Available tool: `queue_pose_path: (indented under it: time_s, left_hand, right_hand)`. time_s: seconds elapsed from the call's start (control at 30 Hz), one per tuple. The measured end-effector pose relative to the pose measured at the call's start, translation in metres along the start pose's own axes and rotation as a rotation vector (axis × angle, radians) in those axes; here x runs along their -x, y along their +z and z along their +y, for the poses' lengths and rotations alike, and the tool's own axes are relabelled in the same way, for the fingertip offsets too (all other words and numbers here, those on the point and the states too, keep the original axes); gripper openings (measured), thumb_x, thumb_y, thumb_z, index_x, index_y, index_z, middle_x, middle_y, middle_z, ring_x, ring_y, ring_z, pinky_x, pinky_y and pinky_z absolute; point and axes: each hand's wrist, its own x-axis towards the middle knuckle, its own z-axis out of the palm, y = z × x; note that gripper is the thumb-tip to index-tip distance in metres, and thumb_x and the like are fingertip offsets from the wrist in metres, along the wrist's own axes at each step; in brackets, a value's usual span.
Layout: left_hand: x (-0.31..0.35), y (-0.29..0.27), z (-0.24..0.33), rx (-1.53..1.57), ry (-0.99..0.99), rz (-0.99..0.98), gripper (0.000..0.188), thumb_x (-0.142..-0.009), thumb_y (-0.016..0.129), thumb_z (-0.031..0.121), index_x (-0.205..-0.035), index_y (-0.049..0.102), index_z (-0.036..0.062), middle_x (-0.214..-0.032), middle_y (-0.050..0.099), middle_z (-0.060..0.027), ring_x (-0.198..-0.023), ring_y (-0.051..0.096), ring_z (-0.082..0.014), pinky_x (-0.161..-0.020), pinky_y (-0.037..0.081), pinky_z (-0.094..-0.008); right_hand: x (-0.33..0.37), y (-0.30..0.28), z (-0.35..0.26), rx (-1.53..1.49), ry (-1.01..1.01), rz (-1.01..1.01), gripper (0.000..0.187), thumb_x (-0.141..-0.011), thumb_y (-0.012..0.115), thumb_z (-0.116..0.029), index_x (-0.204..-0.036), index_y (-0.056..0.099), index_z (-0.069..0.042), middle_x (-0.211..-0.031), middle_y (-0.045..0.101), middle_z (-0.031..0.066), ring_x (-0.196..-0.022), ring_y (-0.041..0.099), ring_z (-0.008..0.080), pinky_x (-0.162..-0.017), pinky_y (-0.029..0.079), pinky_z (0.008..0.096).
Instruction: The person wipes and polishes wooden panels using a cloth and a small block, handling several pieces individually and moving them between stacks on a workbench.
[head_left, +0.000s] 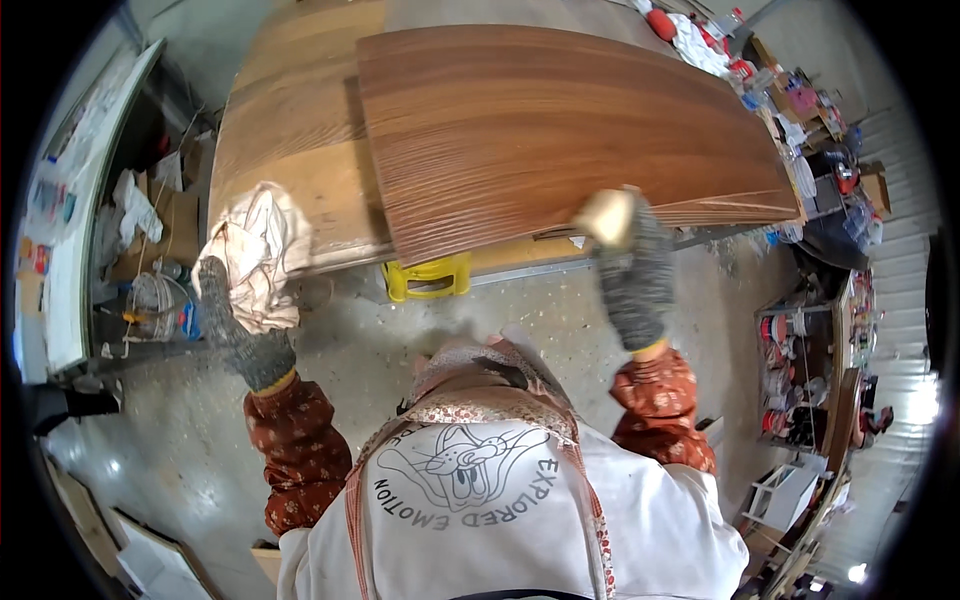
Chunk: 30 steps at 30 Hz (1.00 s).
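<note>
My left hand [238,330], in a dark grey knit glove, is closed on a crumpled pale cloth [264,240] at the table's front left corner. My right hand [636,280], gloved alike, grips a small pale tan block [608,216], blurred, so its exact kind is unclear. Hand and block are at the front edge of a large reddish-brown wood-grain panel [560,130]; whether the block touches it I cannot tell. The panel lies at a slant on a lighter wooden table [295,140] and covers much of its right side.
Under the table's front edge stands a yellow plastic stool [428,278]. To the left is a white-topped bench [95,200] with a bucket [158,300] beside it. Bottles and rags crowd the far right, and a shelf [800,360] of cans stands at the right.
</note>
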Motion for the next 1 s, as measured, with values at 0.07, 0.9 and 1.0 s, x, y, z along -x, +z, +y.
queue_pose_path:
  time_s: [0.07, 0.9, 1.0]
  left_hand:
    - [0.015, 0.011, 0.020, -0.455, 0.409, 0.088, 0.043, -0.098, 0.045, 0.026, -0.131, 0.046, -0.0009, -0.126, 0.054, -0.0167, -0.108, 0.058, -0.0273, -0.083, 0.055, -0.0421]
    - [0.109, 0.212, 0.110, -1.395, 0.781, -0.496, 0.053, -0.084, 0.049, 0.023, -0.124, 0.048, -0.0109, -0.122, 0.050, -0.0323, -0.115, 0.049, -0.0455, -0.095, 0.041, -0.0580]
    - [0.098, 0.224, 0.116, -1.329, 0.765, -0.642, 0.056, -0.084, 0.049, 0.023, -0.128, 0.045, -0.0107, -0.122, 0.050, -0.0306, -0.116, 0.048, -0.0468, -0.095, 0.040, -0.0588]
  right_hand:
    - [0.001, 0.016, -0.047, 0.073, -0.039, -0.169, 0.061, -0.080, 0.065, -0.024, -0.134, 0.043, -0.005, -0.110, 0.056, 0.0167, -0.098, 0.056, 0.0323, -0.088, 0.044, 0.0450]
    - [-0.039, 0.011, 0.143, -0.675, 0.204, 0.093, 0.060, -0.095, 0.051, -0.028, -0.141, 0.030, 0.004, -0.140, 0.040, 0.0152, -0.127, 0.040, 0.0250, -0.106, 0.031, 0.0356]
    - [-0.066, 0.016, 0.138, -1.012, 0.383, 0.104, 0.054, -0.093, 0.053, -0.021, -0.140, 0.035, -0.003, -0.138, 0.041, 0.0078, -0.120, 0.043, 0.0188, -0.101, 0.037, 0.0337]
